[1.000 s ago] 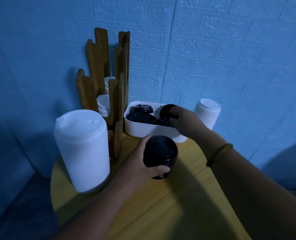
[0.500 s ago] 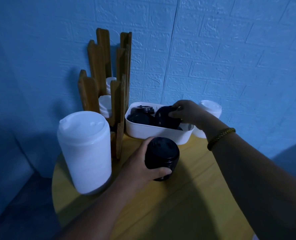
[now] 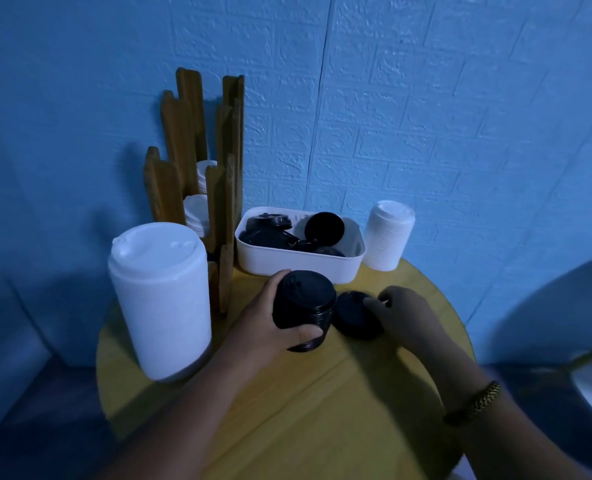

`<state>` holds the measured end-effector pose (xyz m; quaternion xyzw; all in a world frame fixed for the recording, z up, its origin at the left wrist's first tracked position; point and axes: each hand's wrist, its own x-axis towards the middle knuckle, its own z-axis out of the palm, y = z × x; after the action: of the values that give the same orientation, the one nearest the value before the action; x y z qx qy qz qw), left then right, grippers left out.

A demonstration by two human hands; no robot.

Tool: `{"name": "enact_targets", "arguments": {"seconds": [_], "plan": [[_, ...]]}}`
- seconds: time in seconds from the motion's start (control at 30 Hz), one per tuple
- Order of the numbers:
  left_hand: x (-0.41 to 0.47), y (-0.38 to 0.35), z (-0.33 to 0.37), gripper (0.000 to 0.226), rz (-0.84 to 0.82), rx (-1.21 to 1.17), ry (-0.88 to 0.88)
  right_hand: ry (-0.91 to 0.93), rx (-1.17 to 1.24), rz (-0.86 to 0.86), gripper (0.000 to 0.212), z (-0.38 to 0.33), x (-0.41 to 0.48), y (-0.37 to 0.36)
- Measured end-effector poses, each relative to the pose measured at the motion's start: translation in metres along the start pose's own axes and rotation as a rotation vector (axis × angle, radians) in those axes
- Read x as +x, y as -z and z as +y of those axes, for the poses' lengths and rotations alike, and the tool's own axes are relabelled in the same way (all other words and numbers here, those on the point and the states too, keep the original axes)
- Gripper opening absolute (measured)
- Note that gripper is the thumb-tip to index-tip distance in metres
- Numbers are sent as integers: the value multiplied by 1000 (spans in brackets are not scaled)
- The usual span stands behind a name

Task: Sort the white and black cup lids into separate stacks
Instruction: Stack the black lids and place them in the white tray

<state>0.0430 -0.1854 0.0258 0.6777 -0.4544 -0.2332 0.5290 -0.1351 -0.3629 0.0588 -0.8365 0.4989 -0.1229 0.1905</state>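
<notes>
A single black lid (image 3: 356,315), half a second ago being lifted from the white tub (image 3: 298,265), is now out of it and held just right of the black stack (image 3: 303,315), touching or nearly so. Judgement: it goes onto that stack next; more black lids remain in the tub. The right hand (image 3: 403,315) has drawn back toward the body, fingers pinched on the lid's far edge. The left hand (image 3: 270,327) wraps the black stack, fingers clamped, above the yellow table (image 3: 322,410). Two white stacks (image 3: 159,299) (image 3: 388,237) stand apart.
</notes>
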Motion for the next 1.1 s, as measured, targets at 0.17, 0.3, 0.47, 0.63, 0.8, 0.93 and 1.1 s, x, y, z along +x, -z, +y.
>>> {"name": "enact_targets", "arguments": {"seconds": [0.17, 0.3, 0.47, 0.63, 0.8, 0.93, 1.1], "plan": [[2, 0, -3, 87, -2, -7, 4, 200, -19, -57, 77, -6, -2, -4], [2, 0, -4, 89, -2, 10, -1, 225, -116, -118, 76, -11, -4, -14], [2, 0, -4, 92, -11, 13, 9, 418, 360, 67, 48, -22, -23, 29], [0, -1, 2, 89, -34, 2, 1, 711, 108, -267, 80, -70, -26, 23], [0, 1, 0, 96, -47, -7, 17, 733, 87, -420, 66, -84, -15, 19], [0, 3, 0, 90, -46, 0, 30, 788, 182, -382, 52, -86, -13, 12], [1, 3, 2, 87, -66, 44, 40, 812, 199, -379, 47, -85, -12, 5]]}}
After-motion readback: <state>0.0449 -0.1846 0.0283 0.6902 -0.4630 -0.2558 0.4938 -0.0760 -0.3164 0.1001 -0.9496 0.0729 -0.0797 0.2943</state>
